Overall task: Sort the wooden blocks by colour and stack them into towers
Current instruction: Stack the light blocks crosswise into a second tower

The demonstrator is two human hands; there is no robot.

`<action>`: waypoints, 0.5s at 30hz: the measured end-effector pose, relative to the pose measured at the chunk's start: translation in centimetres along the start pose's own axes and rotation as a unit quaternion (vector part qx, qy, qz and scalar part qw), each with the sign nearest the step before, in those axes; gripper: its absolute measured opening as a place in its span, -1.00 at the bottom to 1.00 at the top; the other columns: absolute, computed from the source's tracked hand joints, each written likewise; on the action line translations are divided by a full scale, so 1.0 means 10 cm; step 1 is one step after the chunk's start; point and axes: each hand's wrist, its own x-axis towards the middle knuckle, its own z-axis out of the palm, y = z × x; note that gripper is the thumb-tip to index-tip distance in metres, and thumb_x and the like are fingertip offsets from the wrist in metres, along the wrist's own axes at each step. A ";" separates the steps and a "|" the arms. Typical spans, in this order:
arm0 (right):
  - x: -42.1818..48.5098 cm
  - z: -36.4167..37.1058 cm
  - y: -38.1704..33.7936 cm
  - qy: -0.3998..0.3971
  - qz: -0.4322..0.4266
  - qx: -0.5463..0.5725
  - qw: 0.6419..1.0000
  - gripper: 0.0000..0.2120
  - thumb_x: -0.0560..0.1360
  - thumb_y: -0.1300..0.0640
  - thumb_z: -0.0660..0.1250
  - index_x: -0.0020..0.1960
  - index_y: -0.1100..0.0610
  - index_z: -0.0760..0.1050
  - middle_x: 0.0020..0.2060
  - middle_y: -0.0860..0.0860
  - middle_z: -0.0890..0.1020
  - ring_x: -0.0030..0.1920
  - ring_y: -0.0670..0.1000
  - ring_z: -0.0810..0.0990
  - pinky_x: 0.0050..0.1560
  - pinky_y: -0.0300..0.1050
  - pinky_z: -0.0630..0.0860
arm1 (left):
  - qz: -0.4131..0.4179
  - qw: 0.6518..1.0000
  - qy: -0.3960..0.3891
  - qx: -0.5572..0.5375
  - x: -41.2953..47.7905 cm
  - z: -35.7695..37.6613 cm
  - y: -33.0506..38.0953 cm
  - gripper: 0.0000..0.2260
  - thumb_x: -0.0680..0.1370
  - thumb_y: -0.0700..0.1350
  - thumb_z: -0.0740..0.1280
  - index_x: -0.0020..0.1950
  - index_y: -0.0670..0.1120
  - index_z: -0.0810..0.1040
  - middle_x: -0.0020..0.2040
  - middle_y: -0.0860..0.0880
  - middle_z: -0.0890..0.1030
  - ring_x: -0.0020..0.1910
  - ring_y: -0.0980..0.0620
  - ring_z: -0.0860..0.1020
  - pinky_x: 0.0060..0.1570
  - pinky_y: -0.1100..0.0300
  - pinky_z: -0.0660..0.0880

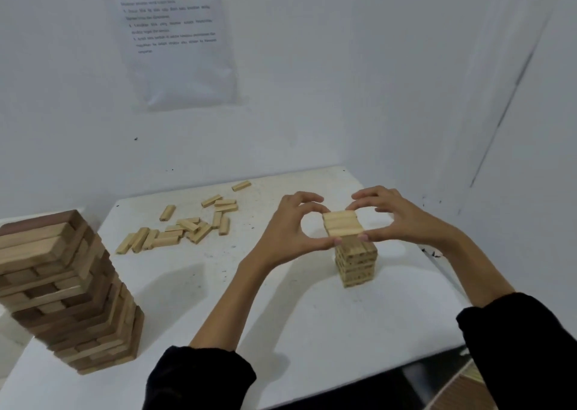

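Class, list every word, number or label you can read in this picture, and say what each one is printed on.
On the sheet of paper on the wall: several printed lines, all too blurred to read.
On the layer of light blocks, the light tower, the brown tower and the loose blocks: no text visible.

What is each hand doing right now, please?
Left hand: pinching the block layer.
Right hand: pinching the same layer.

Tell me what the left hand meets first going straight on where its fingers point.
The left hand pinches the light block layer, so that comes first; past it, probably the right hand.
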 end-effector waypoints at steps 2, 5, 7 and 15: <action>-0.05 -0.01 0.12 -0.013 0.016 0.013 1.000 -0.58 0.29 -0.05 0.48 0.12 -0.22 0.49 0.26 -0.20 0.36 0.33 -0.15 0.23 0.32 -0.20 0.23 | -0.006 1.000 -0.017 -0.003 0.02 0.14 0.01 -0.58 0.32 0.12 0.54 0.11 0.04 0.58 0.22 0.16 0.43 0.23 0.17 0.30 0.13 0.43 0.20; -0.09 -0.01 0.25 -0.031 0.032 0.006 0.999 -0.57 0.28 -0.07 0.48 0.11 -0.23 0.48 0.26 -0.19 0.35 0.33 -0.14 0.22 0.32 -0.19 0.23 | -0.024 0.999 -0.036 -0.008 0.02 0.29 0.01 -0.57 0.31 0.13 0.54 0.12 0.05 0.58 0.23 0.16 0.43 0.22 0.19 0.29 0.19 0.23 0.28; -0.10 -0.02 0.29 -0.036 0.036 0.004 0.999 -0.55 0.24 -0.12 0.46 0.11 -0.23 0.47 0.27 -0.19 0.35 0.34 -0.13 0.22 0.31 -0.19 0.22 | -0.030 0.999 -0.040 -0.011 0.02 0.35 -0.01 -0.54 0.29 0.18 0.53 0.12 0.06 0.57 0.22 0.18 0.43 0.22 0.19 0.29 0.21 0.18 0.30; -0.12 0.01 0.37 -0.043 0.050 0.021 0.998 -0.47 0.33 -0.01 0.50 0.25 -0.17 0.43 0.29 -0.18 0.35 0.32 -0.16 0.24 0.27 -0.24 0.23 | -0.057 0.997 -0.055 -0.003 -0.03 0.38 0.01 -0.32 0.18 0.41 0.35 0.20 0.09 0.53 0.24 0.20 0.40 0.21 0.24 0.26 0.25 0.16 0.29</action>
